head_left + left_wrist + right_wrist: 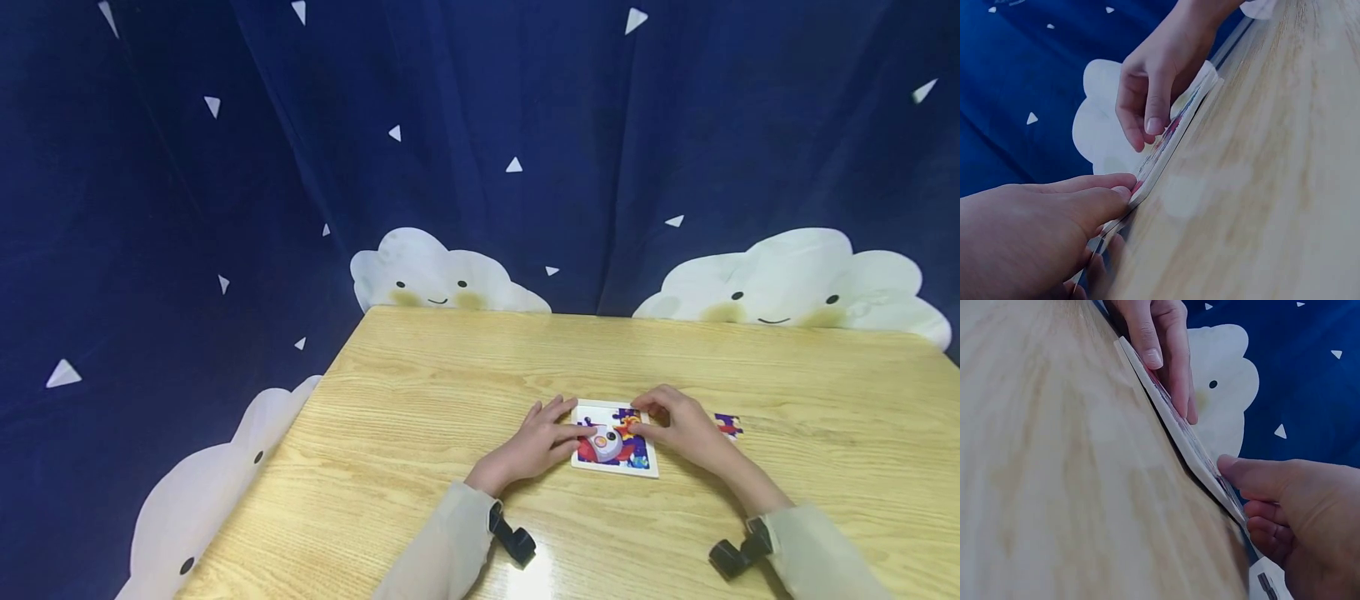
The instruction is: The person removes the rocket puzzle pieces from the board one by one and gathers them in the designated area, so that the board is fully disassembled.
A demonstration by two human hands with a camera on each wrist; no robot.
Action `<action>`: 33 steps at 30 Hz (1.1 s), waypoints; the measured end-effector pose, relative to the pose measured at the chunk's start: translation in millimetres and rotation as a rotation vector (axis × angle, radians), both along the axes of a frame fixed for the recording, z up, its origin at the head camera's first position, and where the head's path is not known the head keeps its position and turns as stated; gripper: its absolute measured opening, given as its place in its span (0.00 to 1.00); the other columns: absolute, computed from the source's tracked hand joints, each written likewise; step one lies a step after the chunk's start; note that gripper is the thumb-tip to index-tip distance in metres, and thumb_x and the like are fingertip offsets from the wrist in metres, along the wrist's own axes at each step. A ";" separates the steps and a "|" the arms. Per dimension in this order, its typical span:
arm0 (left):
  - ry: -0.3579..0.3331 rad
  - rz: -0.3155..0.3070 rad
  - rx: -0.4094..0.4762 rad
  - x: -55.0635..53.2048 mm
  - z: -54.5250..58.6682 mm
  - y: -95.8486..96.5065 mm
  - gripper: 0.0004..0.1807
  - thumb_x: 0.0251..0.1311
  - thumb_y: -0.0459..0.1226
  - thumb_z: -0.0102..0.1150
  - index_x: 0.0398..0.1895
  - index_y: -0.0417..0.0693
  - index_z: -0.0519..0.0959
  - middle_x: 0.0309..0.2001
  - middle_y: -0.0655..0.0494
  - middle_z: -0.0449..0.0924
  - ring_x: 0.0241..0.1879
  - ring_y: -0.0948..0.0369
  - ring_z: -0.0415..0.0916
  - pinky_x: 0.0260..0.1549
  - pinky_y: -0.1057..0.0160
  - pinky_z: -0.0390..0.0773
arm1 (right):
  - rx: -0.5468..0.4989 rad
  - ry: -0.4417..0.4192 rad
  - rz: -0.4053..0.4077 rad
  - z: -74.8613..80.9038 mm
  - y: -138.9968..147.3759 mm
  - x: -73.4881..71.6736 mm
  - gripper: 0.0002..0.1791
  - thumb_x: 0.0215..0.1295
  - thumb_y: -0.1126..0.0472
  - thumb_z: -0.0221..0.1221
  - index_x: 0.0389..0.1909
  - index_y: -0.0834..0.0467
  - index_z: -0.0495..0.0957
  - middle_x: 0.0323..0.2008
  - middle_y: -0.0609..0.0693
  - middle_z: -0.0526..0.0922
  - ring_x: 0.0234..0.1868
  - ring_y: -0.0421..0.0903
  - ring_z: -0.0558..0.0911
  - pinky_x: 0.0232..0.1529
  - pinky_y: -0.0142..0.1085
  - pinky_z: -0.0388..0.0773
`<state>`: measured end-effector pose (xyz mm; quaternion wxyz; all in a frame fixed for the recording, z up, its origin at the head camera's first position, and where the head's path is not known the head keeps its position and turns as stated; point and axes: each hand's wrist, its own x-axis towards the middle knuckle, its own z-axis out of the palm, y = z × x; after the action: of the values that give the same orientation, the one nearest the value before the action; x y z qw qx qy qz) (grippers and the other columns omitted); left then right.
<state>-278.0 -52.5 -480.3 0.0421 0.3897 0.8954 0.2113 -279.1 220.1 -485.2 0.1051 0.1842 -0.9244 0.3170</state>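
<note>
A jigsaw puzzle in a white frame tray [617, 472] lies on the wooden table, its pieces showing a round-faced grey and red character. White backing shows at the tray's upper left. My left hand [534, 443] rests at the left side, the extended index finger touching the pieces and another finger at the upper left corner. At the upper right, my right hand [686, 427] has its thumb on the orange part of the picture and its fingers bent near the corner. In the left wrist view, nothing shows between the right hand's [1163, 69] thumb and fingers.
A loose puzzle piece or small group of pieces [727, 425] lies on the table [420, 400] right of the tray, partly behind the right hand. A dark blue curtain [465, 100] with white triangles and smiling clouds hangs behind the table and along its left side.
</note>
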 end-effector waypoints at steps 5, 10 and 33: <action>-0.009 0.000 -0.002 -0.7 0.6 0.2 0.20 0.74 0.43 0.46 0.67 0.62 0.73 0.77 0.46 0.54 0.78 0.47 0.47 0.75 0.39 0.48 | 0.017 -0.016 0.035 2.8 -2.6 -2.4 0.16 0.55 0.58 0.71 0.43 0.59 0.83 0.33 0.47 0.77 0.31 0.35 0.70 0.30 0.27 0.69; -0.022 0.003 -0.002 -1.0 1.6 0.6 0.20 0.75 0.44 0.46 0.67 0.62 0.73 0.77 0.47 0.53 0.78 0.47 0.46 0.75 0.39 0.48 | 0.047 -0.054 0.059 6.8 -2.6 -4.3 0.16 0.56 0.58 0.70 0.43 0.60 0.82 0.33 0.47 0.75 0.30 0.35 0.68 0.28 0.27 0.67; -0.019 0.014 -0.007 -1.0 -0.3 1.3 0.20 0.74 0.43 0.46 0.67 0.63 0.73 0.77 0.47 0.53 0.78 0.47 0.46 0.75 0.39 0.48 | 0.056 -0.187 0.175 17.0 -4.2 -11.6 0.14 0.59 0.61 0.67 0.40 0.63 0.75 0.32 0.50 0.69 0.33 0.39 0.66 0.30 0.28 0.64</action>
<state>-279.0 -51.2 -480.6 0.0506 0.3811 0.8985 0.2119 -290.6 215.9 -468.2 -0.0147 0.2366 -0.9190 0.3150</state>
